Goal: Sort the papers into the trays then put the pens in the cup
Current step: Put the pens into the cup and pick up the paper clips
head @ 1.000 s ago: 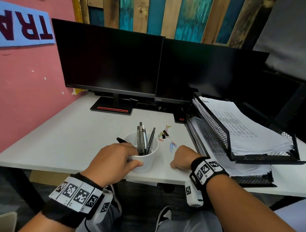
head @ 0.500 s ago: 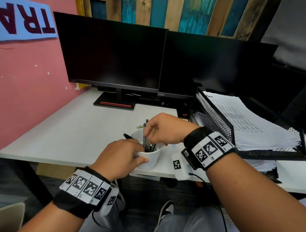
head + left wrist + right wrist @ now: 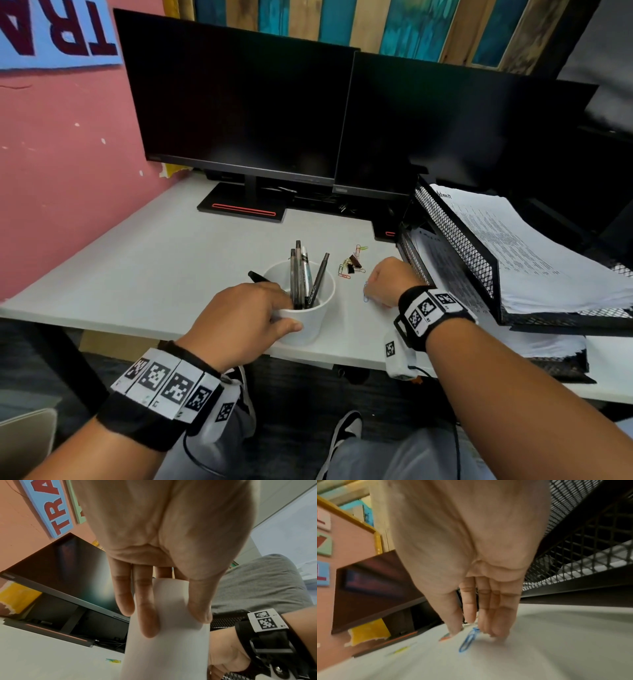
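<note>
My left hand [image 3: 274, 315] grips the white cup [image 3: 308, 318] near the desk's front edge; the left wrist view shows my fingers [image 3: 147, 622] and thumb wrapped round the cup [image 3: 168, 649]. Several pens [image 3: 301, 274] stand upright in it. A black pen [image 3: 257, 275] lies on the desk just behind my left fingers. My right hand [image 3: 380, 291] is down on the desk right of the cup, fingertips [image 3: 493, 630] touching the surface at a blue paper clip [image 3: 467, 641], holding nothing. Stacked papers [image 3: 534, 257] fill the upper mesh tray [image 3: 459, 240]; more lie in the lower tray [image 3: 411, 253].
Two dark monitors [image 3: 239, 102] stand along the back of the white desk [image 3: 154, 260]. A small heap of coloured clips [image 3: 351, 263] lies between the cup and the trays. A pink wall [image 3: 68, 171] closes the left side.
Half a second ago my right hand was over the cup with a pen; it has dropped back to the desk beside the trays. My left hand has kept its hold on the cup.
</note>
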### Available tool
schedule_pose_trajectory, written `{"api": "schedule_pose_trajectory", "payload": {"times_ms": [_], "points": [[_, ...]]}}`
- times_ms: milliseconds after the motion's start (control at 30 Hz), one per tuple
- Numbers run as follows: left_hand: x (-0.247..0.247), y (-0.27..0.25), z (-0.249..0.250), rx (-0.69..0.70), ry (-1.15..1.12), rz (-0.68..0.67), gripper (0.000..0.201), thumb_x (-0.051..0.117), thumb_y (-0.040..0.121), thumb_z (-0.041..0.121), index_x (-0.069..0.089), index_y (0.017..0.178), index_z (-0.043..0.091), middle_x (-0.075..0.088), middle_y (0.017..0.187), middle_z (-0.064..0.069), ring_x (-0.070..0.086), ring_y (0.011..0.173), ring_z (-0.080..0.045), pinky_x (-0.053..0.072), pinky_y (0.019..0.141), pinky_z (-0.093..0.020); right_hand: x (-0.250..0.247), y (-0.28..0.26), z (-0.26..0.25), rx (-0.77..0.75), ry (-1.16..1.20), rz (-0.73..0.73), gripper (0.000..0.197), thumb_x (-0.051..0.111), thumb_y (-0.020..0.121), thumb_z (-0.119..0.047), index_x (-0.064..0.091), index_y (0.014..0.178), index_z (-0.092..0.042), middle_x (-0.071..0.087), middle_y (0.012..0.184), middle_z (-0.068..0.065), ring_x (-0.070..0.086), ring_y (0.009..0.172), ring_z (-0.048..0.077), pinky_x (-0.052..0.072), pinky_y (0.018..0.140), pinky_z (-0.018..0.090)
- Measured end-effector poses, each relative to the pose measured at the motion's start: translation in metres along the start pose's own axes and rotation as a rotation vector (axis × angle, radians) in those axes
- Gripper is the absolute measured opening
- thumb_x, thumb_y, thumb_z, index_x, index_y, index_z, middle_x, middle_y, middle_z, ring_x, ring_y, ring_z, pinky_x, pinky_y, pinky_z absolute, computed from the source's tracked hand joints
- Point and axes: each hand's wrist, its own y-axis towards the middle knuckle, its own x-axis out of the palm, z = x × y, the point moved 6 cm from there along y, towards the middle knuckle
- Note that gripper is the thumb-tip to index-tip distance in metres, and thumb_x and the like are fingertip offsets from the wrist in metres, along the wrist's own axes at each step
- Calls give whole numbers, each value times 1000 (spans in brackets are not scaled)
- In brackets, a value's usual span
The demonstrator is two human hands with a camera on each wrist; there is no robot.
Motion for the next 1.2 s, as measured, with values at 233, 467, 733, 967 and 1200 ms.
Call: {"api": "schedule_pose_trajectory", "payload": {"times_ms": [233, 467, 733, 967, 1200], "points": [[-1, -2, -8, -14, 9, 27, 27, 66, 91, 57, 71, 87, 31, 62, 86, 14, 61, 79, -8, 43, 64, -21, 8, 8, -14, -6, -118, -26, 21, 82, 76, -21, 67, 82, -8, 71, 89, 4, 65, 75, 21, 48, 55, 22], [2, -3, -12, -24, -37, 25, 24, 69, 90, 55, 69, 80, 33, 61, 82, 16, 61, 77, -6, 45, 64, -23, 13, 4, -5, 26, -39, -91, 41, 79, 80, -15, 63, 117, -8, 68, 114, 10, 69, 103, 29, 51, 65, 27], [6, -1, -13, -23, -32, 6, 22, 69, 90, 56, 64, 77, 39, 63, 84, 18, 61, 79, -4, 39, 62, -18, -2, 19, 19, 68, 245, 2, 20, 54, 99, -9, 60, 80, -13, 68, 83, 13, 68, 65, 24, 59, 63, 29], [6, 0, -15, -35, -19, 5, 28, 69, 90, 56, 59, 71, 38, 63, 83, 16, 62, 79, -5, 43, 63, -23, -8, 34, 33, 140, 181, 83, 31, 50, 100, -13, 68, 121, 3, 66, 96, 17, 67, 92, 26, 47, 50, 12], [6, 0, -15, -35, -5, 8, 25, 68, 90, 57, 68, 81, 34, 63, 84, 15, 62, 80, -5, 46, 65, -24, 8, 42, 28, 110, 48, 50, 34, 73, 89, -30, 74, 116, -10, 71, 109, 10, 69, 111, 32, 49, 82, 29]]}}
